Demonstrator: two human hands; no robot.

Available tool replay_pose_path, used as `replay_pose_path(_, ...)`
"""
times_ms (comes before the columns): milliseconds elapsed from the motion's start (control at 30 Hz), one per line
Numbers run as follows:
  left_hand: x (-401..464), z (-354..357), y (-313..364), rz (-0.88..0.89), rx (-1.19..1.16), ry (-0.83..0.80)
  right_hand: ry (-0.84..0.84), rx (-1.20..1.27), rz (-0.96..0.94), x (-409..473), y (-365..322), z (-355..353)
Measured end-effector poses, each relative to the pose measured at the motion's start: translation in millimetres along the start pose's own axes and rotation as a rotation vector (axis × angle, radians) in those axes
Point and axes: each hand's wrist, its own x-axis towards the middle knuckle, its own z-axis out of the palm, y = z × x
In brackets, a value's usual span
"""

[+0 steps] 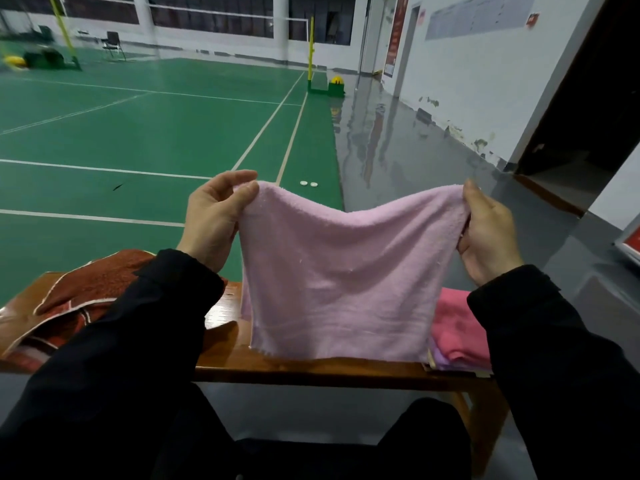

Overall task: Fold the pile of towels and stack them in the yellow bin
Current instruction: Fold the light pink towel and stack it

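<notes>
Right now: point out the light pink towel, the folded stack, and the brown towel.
light pink towel (341,289): head view, middle of the hanging cloth.
folded stack (457,330): head view, top darker pink towel.
brown towel (93,289): head view, crumpled middle.

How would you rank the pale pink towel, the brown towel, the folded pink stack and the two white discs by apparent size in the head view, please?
1. pale pink towel, nearest the camera
2. brown towel, partly hidden by a sleeve
3. folded pink stack, partly hidden too
4. white discs, far off

**Wooden bench and what's on it**

So there's a glossy brown wooden bench on a grey floor. A rumpled brown towel lies on its left part, and a folded stack of pink towels on the right end.
</notes>
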Motion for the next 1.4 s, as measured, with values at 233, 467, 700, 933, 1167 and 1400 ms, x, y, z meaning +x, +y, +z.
replay_pose_path(233, 13, -14, -4, 0.148, 0.382, 0.125, -0.042, 0.38, -0.018, -11, -9, 1)
replay_pose_path(467, 13, -15, -21, 0.073, 0.245, 0.232, -0.002, 0.403, -0.058, -17, -2, 4)
replay_pose_path(700, 12, -16, -14, 0.082, 0.108, 0.132, 0.038, 0.425, -0.047, -13, 3, 1)
replay_pose_path(933, 14, -16, -6, 0.135, 0.049, 0.1, -0.01, 0.327, -0.031, 2, 7, -1)
replay_pose_path(1167, 59, -10, -7, 0.017, 0.077, 0.063, 0.0, 0.147, 0.033, 55, 20, 23)
replay_pose_path(1400, 55, -9, 28, 0.194, -0.028, 0.064, -0.064, 0.232, -0.086, 58, -11, 13)
